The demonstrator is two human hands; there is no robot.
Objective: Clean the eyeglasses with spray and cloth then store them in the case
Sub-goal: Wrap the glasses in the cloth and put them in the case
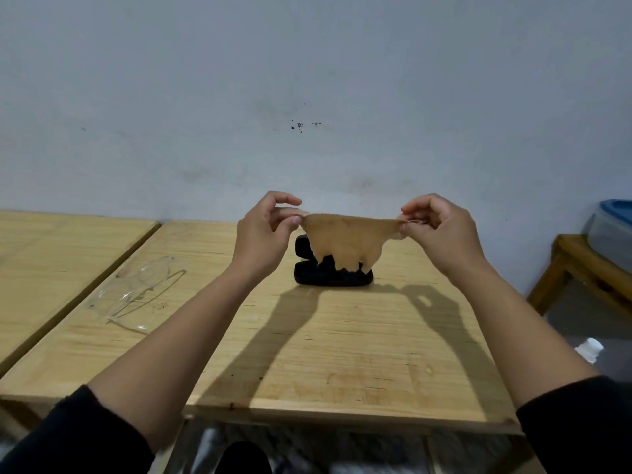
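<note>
- The left hand point(265, 230) and the right hand point(439, 229) each pinch one top corner of the tan cloth point(349, 239) between thumb and fingers, so it hangs stretched between them, above the table point(342, 336).
- The glasses point(136, 290) lie free on the table, far to the left and nearer to the person than the cloth; no hand touches them.
- Their long axis seems to run from near-left to far-right, but the clear frame is hard to read against the wood.
- The left hand is the nearer one to the glasses, so I judge it should release its corner and reach down-left.
- The black case point(333, 273) stands open just behind the cloth, at the middle.
- A white bottle point(590, 348), perhaps the spray, shows at the right edge.
</note>
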